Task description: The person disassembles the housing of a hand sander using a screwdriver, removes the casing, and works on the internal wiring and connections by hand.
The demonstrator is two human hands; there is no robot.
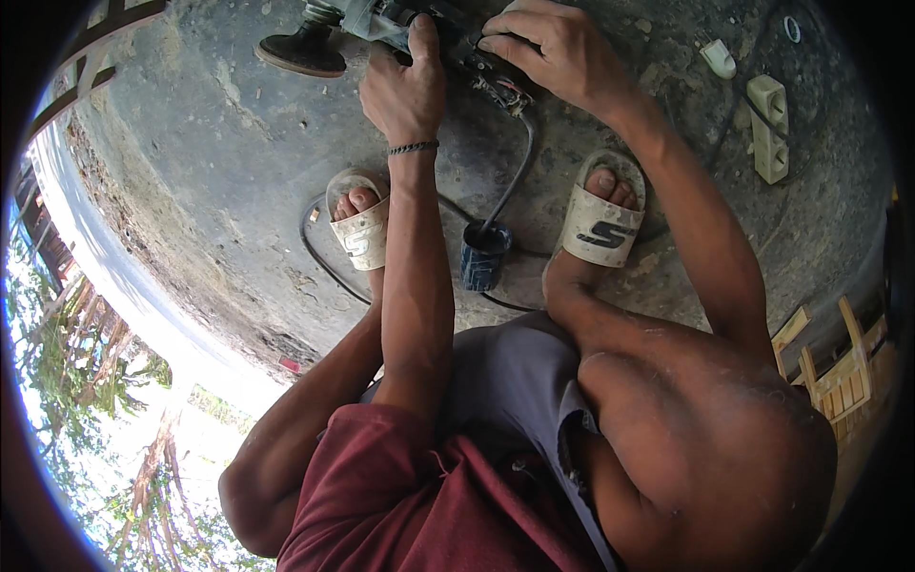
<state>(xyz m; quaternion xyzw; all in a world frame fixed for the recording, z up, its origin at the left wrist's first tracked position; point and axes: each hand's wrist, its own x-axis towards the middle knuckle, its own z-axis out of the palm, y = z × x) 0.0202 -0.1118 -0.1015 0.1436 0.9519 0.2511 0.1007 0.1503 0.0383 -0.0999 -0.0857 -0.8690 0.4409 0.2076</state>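
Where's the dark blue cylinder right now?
The dark blue cylinder is near the middle of the head view, between the left sandal and right sandal; a cable enters its top.

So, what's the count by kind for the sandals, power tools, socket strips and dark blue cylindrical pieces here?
Sandals: 2
Power tool: 1
Socket strip: 1
Dark blue cylindrical piece: 1
Total: 5

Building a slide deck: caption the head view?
Left hand grips a power tool, right hand beside its exposed wiring.
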